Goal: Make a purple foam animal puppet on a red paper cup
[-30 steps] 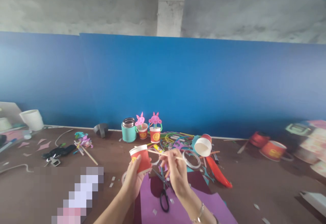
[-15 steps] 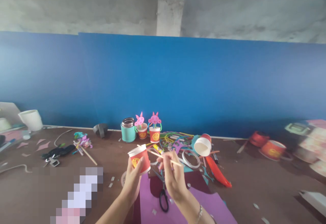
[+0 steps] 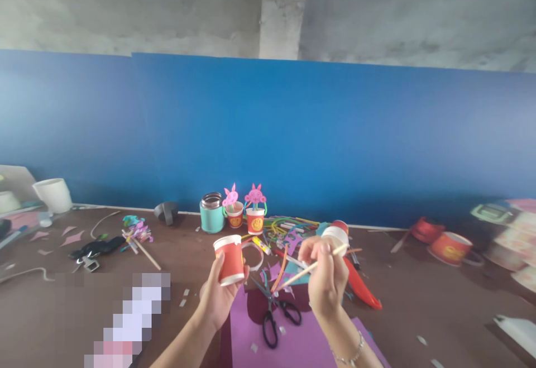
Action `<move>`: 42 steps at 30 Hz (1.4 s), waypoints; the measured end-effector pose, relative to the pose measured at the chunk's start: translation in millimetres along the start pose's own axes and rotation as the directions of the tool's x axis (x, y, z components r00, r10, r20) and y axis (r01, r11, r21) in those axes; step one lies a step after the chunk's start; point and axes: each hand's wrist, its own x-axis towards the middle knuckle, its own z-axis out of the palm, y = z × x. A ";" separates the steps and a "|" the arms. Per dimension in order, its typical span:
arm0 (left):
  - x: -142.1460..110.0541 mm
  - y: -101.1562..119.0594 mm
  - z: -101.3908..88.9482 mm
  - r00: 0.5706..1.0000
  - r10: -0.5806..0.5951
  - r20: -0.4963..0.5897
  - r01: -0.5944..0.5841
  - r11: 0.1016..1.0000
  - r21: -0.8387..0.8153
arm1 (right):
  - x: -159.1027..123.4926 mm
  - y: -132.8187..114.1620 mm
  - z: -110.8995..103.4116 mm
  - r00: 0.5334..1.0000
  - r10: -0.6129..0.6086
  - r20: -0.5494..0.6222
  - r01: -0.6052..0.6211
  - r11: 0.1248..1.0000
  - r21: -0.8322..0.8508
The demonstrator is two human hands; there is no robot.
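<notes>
Wrapped round a red paper cup (image 3: 230, 263) with a white rim, my left hand (image 3: 220, 294) holds it up slightly tilted over the table. My right hand (image 3: 327, 276), to the right of the cup and apart from it, pinches a thin wooden stick (image 3: 302, 273) that slants down to the left. Black-handled scissors (image 3: 270, 312) lie spread below, on purple paper (image 3: 272, 351). Another paper cup (image 3: 337, 234) lies on its side, partly hidden behind my right hand. Two red cups with pink paper animal heads, a left cup (image 3: 234, 216) and a right cup (image 3: 255, 223), stand at the back.
A teal thermos jar (image 3: 211, 217) stands beside the decorated cups. Colourful strips (image 3: 288, 225) and a tape roll (image 3: 253, 257) lie behind my hands. Right of them is a red plastic piece (image 3: 362, 284). A red mug (image 3: 450, 247) stands farther right, and paper scraps dot the table.
My right hand has drawn the stick away from the cup, to the right, and the stick now points downward. The cup has turned in my left hand, its yellow print now mostly out of sight.
</notes>
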 end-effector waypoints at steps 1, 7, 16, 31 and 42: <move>-2.1 0.9 1.2 0.999 -0.046 0.024 0.046 0.999 0.003 | 3.9 0.9 -1.2 0.998 0.057 0.041 -0.056 0.998 -0.042; -6.8 -3.6 -0.8 0.981 -0.154 0.119 0.141 0.983 0.114 | 5.6 18.6 2.9 0.859 0.315 0.403 -0.205 0.934 -0.293; -14.9 -14.0 3.6 0.983 0.013 0.181 -0.078 0.931 0.356 | -22.3 21.2 25.6 0.863 0.156 0.480 0.028 0.934 -0.355; -15.4 -14.9 7.5 0.919 0.220 0.328 -0.367 0.781 0.506 | -23.8 22.9 25.6 0.852 0.190 0.488 0.003 0.930 -0.368; -4.5 -17.8 -8.5 0.872 0.284 0.399 -0.483 0.625 0.612 | -23.0 17.2 33.2 0.748 0.467 0.472 -0.445 0.880 -0.164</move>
